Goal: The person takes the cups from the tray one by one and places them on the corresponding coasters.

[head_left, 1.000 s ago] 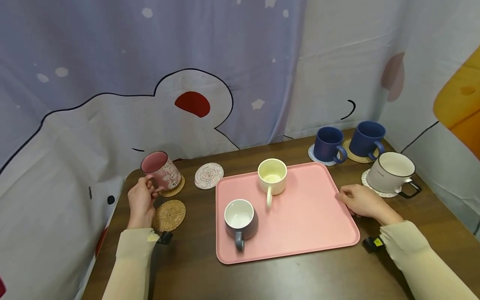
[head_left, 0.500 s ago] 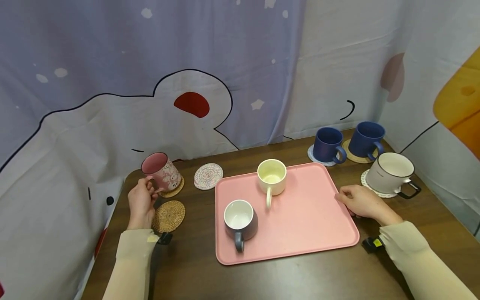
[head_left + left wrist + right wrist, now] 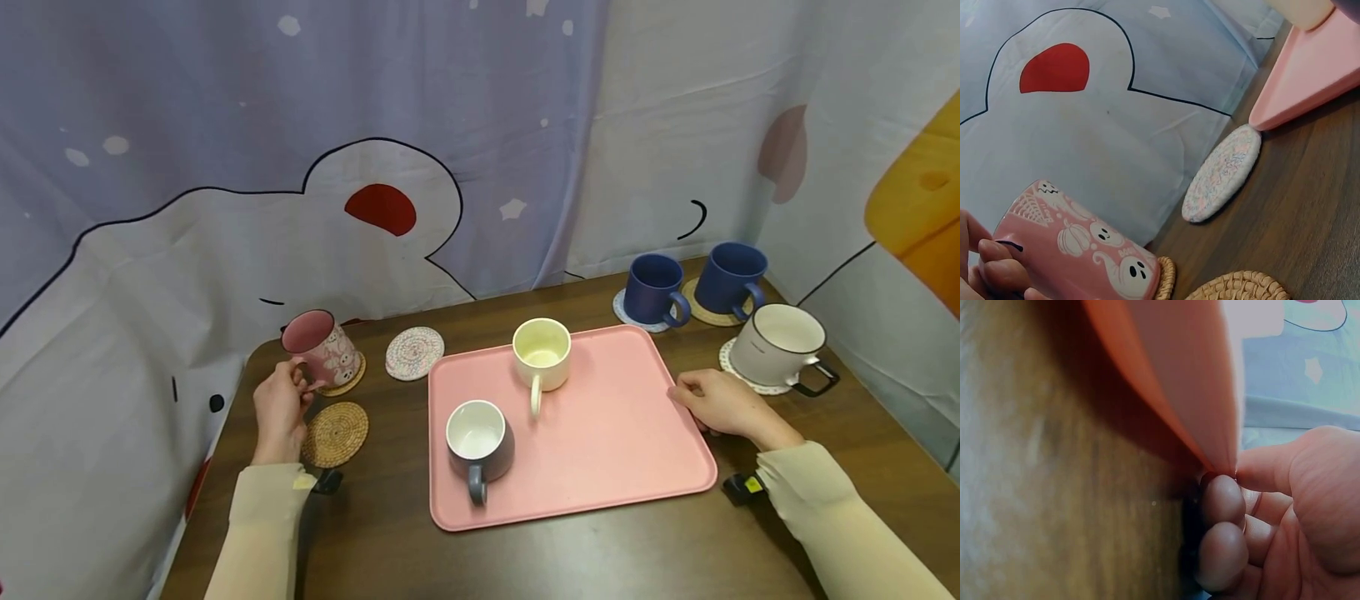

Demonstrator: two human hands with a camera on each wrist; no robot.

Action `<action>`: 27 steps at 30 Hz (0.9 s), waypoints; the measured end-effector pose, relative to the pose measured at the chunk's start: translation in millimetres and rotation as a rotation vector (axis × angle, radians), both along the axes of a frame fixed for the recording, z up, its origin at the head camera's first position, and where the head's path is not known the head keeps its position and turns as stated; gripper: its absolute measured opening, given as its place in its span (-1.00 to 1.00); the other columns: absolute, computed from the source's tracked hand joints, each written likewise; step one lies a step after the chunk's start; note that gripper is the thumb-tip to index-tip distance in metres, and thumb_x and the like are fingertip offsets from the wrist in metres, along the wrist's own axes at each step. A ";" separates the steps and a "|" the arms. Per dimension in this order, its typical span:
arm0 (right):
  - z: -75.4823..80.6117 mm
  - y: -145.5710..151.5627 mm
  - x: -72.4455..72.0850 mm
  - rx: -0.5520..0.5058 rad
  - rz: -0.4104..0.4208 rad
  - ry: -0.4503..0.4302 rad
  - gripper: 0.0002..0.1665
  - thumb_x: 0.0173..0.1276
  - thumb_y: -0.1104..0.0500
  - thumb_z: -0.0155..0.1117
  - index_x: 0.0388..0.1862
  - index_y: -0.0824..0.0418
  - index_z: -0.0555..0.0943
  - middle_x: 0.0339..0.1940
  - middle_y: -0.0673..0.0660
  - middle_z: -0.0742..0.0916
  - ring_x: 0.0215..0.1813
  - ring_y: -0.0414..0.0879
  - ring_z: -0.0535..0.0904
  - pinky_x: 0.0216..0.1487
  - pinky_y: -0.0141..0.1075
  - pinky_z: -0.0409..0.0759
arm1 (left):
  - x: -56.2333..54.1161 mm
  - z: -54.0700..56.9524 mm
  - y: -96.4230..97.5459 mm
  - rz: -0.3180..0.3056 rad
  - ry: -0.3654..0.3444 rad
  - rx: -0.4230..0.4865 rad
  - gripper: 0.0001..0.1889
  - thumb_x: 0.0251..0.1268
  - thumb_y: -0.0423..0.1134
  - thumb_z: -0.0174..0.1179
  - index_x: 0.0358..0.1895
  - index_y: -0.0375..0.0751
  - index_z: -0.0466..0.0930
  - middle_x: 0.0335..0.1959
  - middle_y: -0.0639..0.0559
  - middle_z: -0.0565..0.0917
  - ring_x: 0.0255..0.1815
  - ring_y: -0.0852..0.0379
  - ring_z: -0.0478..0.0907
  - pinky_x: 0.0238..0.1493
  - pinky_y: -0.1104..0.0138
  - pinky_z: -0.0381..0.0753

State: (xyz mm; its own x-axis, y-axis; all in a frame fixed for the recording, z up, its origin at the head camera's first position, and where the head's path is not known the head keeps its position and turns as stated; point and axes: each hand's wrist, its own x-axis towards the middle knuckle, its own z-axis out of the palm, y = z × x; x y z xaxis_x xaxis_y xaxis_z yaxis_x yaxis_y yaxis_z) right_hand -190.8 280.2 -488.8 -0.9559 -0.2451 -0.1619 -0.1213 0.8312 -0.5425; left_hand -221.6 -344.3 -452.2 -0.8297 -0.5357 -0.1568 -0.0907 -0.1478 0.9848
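Note:
At the left of the table, my left hand (image 3: 278, 408) grips the handle of a pink mug (image 3: 335, 357) with white ghost and pumpkin pictures. The mug (image 3: 1094, 250) stands at a woven straw coaster (image 3: 1166, 278), mostly hidden beneath it. My right hand (image 3: 723, 407) pinches the right rim of a pink tray (image 3: 600, 450) between thumb and fingers; the right wrist view shows fingertips (image 3: 1222, 500) under the tray's edge. On the tray are a grey mug (image 3: 493, 457) with a white inside and a pale yellow mug (image 3: 552, 372), both handles towards me.
A second straw coaster (image 3: 336, 434) lies by my left wrist, a speckled round coaster (image 3: 414, 353) beyond it. Two blue mugs (image 3: 649, 292) and a white mug (image 3: 772, 354) with a black-tipped handle stand on coasters at the right. Curtains (image 3: 225, 275) hang behind the table.
The head view has shifted very slightly. The pink mug's rim appears a touch lower. Both hands keep their holds, and the tray with its mugs stays in place.

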 end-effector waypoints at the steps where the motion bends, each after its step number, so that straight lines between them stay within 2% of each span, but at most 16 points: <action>1: -0.1 0.2 -0.1 -0.001 -0.001 -0.001 -0.66 0.60 0.00 0.13 -0.40 0.11 0.52 -0.71 -0.04 0.56 -0.66 -0.12 0.50 -0.55 -0.25 0.43 | 0.0 0.4 0.1 -0.001 -0.006 -0.012 -0.61 0.61 -0.09 0.02 -0.51 -0.10 0.42 -0.61 0.20 0.32 -0.54 0.24 0.23 -0.51 0.43 0.31; 4: -0.3 1.0 -0.1 0.001 -0.004 0.000 -0.66 0.60 0.00 0.13 -0.40 0.11 0.52 -0.71 -0.04 0.56 -0.66 -0.12 0.50 -0.56 -0.25 0.43 | 1.2 2.2 0.7 -0.001 -0.045 -0.067 -0.59 0.60 -0.05 0.03 -0.53 -0.07 0.45 -0.62 0.21 0.39 -0.52 0.24 0.29 -0.52 0.43 0.35; 7: -0.7 1.6 -0.1 0.001 -0.006 -0.002 -0.66 0.60 0.00 0.13 -0.40 0.11 0.52 -0.70 -0.04 0.57 -0.66 -0.12 0.50 -0.55 -0.24 0.43 | 3.9 4.4 1.8 0.004 -0.089 -0.170 -0.59 0.60 0.00 0.03 -0.48 -0.10 0.52 -0.58 0.20 0.47 -0.51 0.22 0.32 -0.51 0.38 0.37; 10: -0.9 1.9 -0.1 0.001 -0.006 -0.004 -0.66 0.60 0.00 0.13 -0.40 0.10 0.52 -0.70 -0.04 0.57 -0.65 -0.12 0.50 -0.54 -0.24 0.43 | 8.3 6.7 2.8 0.010 -0.116 -0.287 -0.61 0.60 0.07 0.04 -0.32 -0.15 0.56 -0.44 0.15 0.56 -0.38 0.20 0.39 -0.33 0.33 0.38; 13: -0.6 1.7 -0.1 0.002 -0.007 -0.003 -0.67 0.60 0.01 0.13 -0.40 0.11 0.52 -0.71 -0.03 0.57 -0.66 -0.12 0.50 -0.54 -0.24 0.43 | 14.1 7.2 4.0 0.023 -0.132 -0.410 -0.60 0.57 0.16 0.05 -0.05 -0.15 0.51 -0.20 0.09 0.54 -0.20 0.15 0.38 -0.17 0.25 0.34; 15: -0.1 1.1 -0.2 0.002 -0.006 0.001 -0.67 0.60 0.02 0.13 -0.41 0.11 0.51 -0.71 -0.03 0.56 -0.66 -0.12 0.50 -0.54 -0.24 0.43 | 19.1 7.3 6.1 0.054 -0.126 -0.520 -0.56 0.56 0.17 0.04 0.12 -0.14 0.43 -0.03 0.01 0.49 -0.09 0.12 0.36 -0.08 0.22 0.31; 19: 0.7 -0.6 -0.5 0.002 -0.001 0.002 -0.68 0.59 0.04 0.13 -0.40 0.12 0.53 -0.70 -0.03 0.57 -0.65 -0.12 0.50 -0.54 -0.24 0.45 | 27.7 8.2 14.3 0.176 -0.027 -0.740 -0.48 0.50 0.05 0.10 0.32 -0.21 0.31 0.13 -0.14 0.42 -0.02 0.01 0.37 0.01 0.12 0.29; 22: 0.8 -1.5 -0.9 0.002 0.000 -0.007 -0.70 0.59 0.04 0.13 -0.38 0.14 0.55 -0.69 -0.02 0.57 -0.63 -0.12 0.51 -0.53 -0.24 0.46 | 35.1 11.1 24.9 0.232 0.092 -0.835 -0.53 0.45 -0.07 0.16 0.26 -0.26 0.36 0.06 -0.17 0.45 -0.15 0.06 0.37 -0.03 0.16 0.25; 24: 0.7 -1.7 -1.0 0.005 -0.004 -0.012 -0.69 0.59 0.04 0.13 -0.37 0.14 0.55 -0.68 -0.02 0.58 -0.63 -0.12 0.51 -0.53 -0.24 0.46 | 41.1 13.7 34.0 0.221 0.161 -0.853 -0.58 0.43 -0.14 0.19 0.22 -0.27 0.40 -0.02 -0.14 0.49 -0.27 0.15 0.36 -0.09 0.25 0.27; 27: 0.9 -1.2 -1.1 0.005 -0.009 -0.015 -0.69 0.59 0.04 0.13 -0.38 0.14 0.54 -0.68 -0.02 0.57 -0.63 -0.12 0.51 -0.54 -0.24 0.46 | 49.9 15.8 48.7 0.137 0.234 -0.864 -0.65 0.41 -0.25 0.23 0.15 -0.29 0.46 -0.13 -0.08 0.56 -0.40 0.28 0.35 -0.24 0.44 0.29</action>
State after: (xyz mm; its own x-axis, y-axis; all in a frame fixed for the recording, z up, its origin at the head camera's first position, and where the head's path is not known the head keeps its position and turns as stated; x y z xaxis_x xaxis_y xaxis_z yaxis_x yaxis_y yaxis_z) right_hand -191.9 279.0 -488.0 -0.9556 -0.2354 -0.1773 -0.1055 0.8349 -0.5403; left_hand -171.7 -295.7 -436.4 -0.7098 -0.4850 0.5108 0.0901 0.6568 0.7487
